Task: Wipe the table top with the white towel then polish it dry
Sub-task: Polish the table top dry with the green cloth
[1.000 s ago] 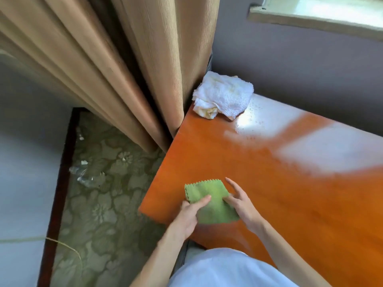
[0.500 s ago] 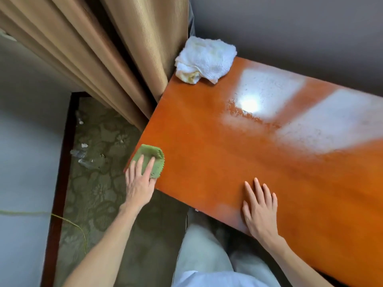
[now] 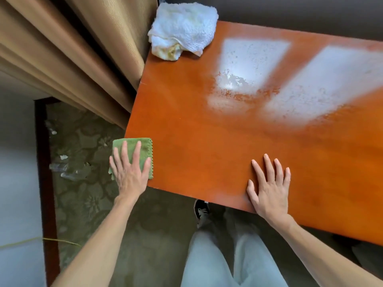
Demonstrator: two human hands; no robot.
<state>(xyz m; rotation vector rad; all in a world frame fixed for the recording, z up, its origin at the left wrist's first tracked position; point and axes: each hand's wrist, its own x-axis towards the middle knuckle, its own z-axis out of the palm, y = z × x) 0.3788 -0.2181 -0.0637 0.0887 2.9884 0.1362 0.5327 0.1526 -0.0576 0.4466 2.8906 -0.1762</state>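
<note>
The white towel [image 3: 182, 30] sits bunched at the far left corner of the table top [image 3: 207, 154] — soft, light, prob. easiest pinched by a top fold — while left hand [image 3: 129, 169] lies flat-fingered on a green cloth [image 3: 132, 146] at the near-left corner & right hand [image 3: 269, 187] rests flat, holding nothing.

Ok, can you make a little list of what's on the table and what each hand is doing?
table: orange top, bright window glare on the far part
white towel: bunched up on the far left corner, nobody touching it
green cloth: at the near left corner, partly hanging over the edge
left hand: flat on the green cloth, fingers straight
right hand: flat on the bare table near the front edge
</note>
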